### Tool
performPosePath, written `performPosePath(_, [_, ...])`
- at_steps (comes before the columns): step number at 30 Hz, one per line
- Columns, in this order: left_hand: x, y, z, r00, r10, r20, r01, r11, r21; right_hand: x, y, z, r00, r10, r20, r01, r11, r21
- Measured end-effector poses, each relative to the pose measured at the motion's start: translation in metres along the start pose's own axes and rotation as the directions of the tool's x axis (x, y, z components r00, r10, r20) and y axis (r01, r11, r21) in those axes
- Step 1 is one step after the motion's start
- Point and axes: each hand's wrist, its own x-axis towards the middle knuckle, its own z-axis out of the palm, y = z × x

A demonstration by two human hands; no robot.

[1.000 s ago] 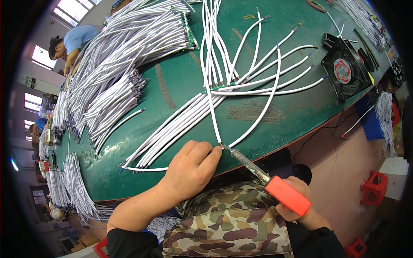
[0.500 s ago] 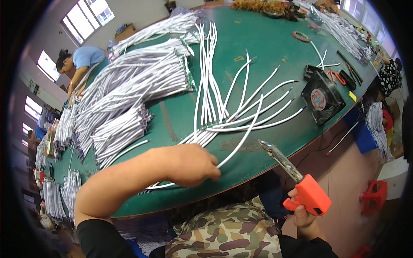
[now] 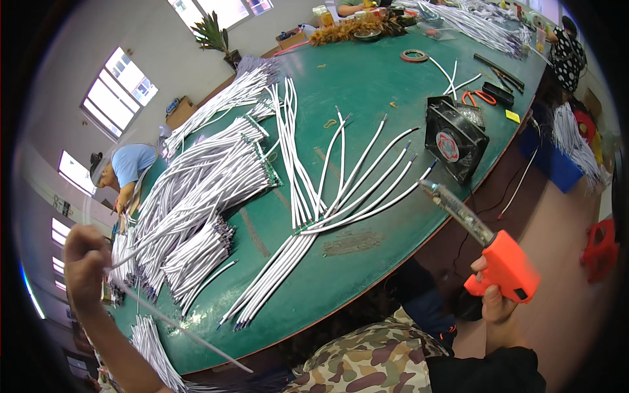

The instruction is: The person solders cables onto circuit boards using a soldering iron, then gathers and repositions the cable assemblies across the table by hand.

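Note:
My left hand is raised at the far left, slightly blurred, its fingers closed on a thin white cable that trails down to the right past the table's near edge. In my right hand is an orange-handled soldering gun, its metal barrel pointing up and left above the table edge. Between my hands, on the green table, lies a fanned bundle of white cables, joined across the middle by a green strip. Some of its cables spread toward the soldering gun's tip, with dark ends.
Large piles of white cables cover the table's left side. A black fan stands near the right edge, by orange-handled scissors and a tape roll. Beyond the right edge is a blue bin. A co-worker bends over the left end.
My left hand has swung left and up from the cable bundle, taking a white cable with it. The soldering gun sits further right in view, as the whole view has shifted.

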Motion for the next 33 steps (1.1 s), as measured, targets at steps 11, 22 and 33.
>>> performPosePath(11, [-0.032, -0.092, 0.157, 0.864, -0.425, -0.27, 0.096, 0.665, -0.741, 0.047, -0.049, 0.01, 0.958, -0.188, -0.217, 0.212, 0.973, 0.089])
performPosePath(22, [-0.092, -0.066, 0.375, 0.757, -0.614, 0.225, 0.396, 0.157, -0.905, 0.027, -0.011, 0.135, 0.918, 0.094, 0.386, -0.345, 0.669, 0.658])
performPosePath(33, [-0.055, -0.04, 0.274, 0.576, -0.658, 0.485, 0.579, 0.747, 0.326, 0.02, 0.019, 0.18, 0.865, 0.095, 0.493, -0.432, 0.641, 0.635])
